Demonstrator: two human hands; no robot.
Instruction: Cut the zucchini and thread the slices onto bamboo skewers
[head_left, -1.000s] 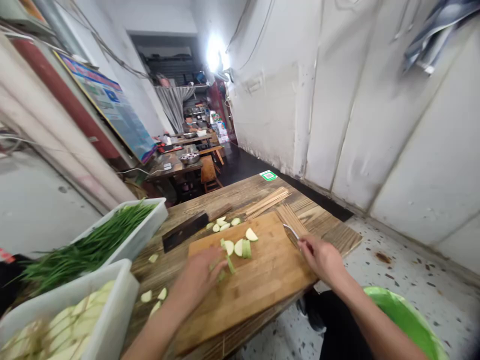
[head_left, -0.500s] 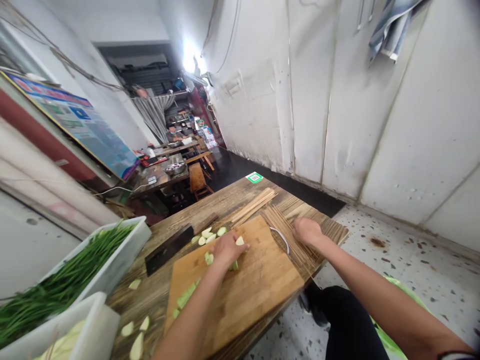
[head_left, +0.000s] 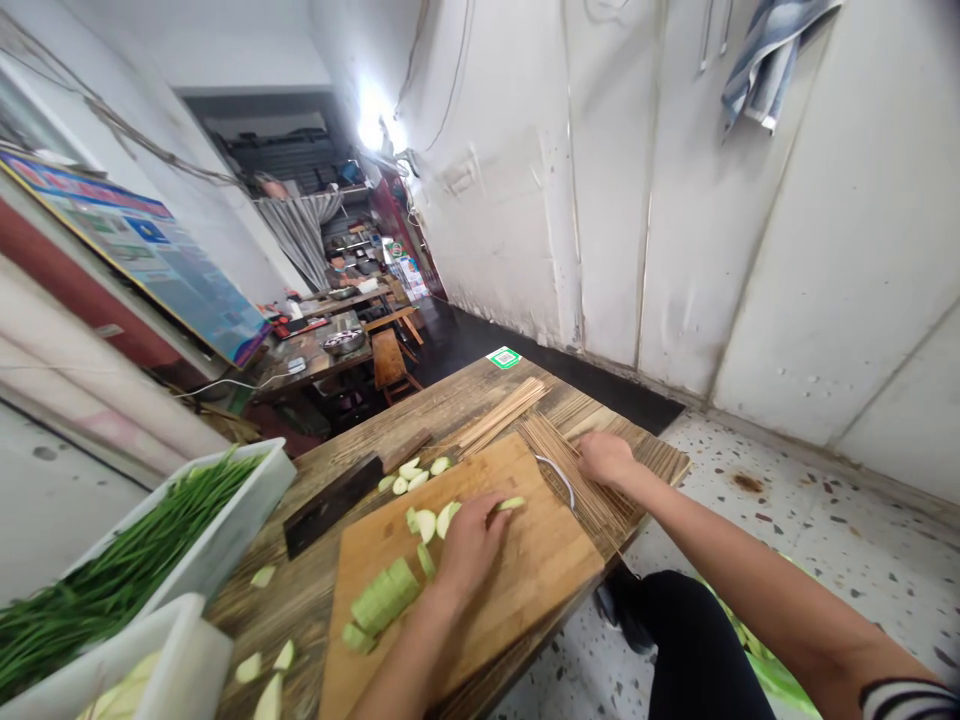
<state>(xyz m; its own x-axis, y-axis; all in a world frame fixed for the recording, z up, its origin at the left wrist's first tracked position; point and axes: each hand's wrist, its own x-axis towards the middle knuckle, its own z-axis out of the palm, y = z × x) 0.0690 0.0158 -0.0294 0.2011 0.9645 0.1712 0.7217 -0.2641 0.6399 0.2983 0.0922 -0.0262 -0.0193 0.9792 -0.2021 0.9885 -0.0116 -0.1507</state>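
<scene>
A pale green slice of what looks like zucchini [head_left: 511, 503] is pinched between the thumb and fingers of my left hand [head_left: 474, 540], over the wooden cutting board [head_left: 517, 590]. Behind that hand lie a cut zucchini [head_left: 386, 597] and several loose slices [head_left: 425, 525] on the board. My right hand [head_left: 606, 458] rests on thin bamboo skewers [head_left: 559, 445] right of the board, its fingers closed on them; how many it grips is hidden. A cleaver [head_left: 334, 505] lies left of the board, near more zucchini slices [head_left: 409, 480].
A white bin of green chives [head_left: 274, 470] and another white bin [head_left: 217, 655] stand at the left. Loose pieces [head_left: 268, 697] lie on the wooden table [head_left: 300, 610]. A second skewer bundle [head_left: 502, 415] sits behind the board. Another person [head_left: 337, 270] sits at a far table.
My left hand has moved right and nearer along the board with a slice, uncovering the cut zucchini. My right hand stays at the skewers, shifted slightly. The view has turned a little.
</scene>
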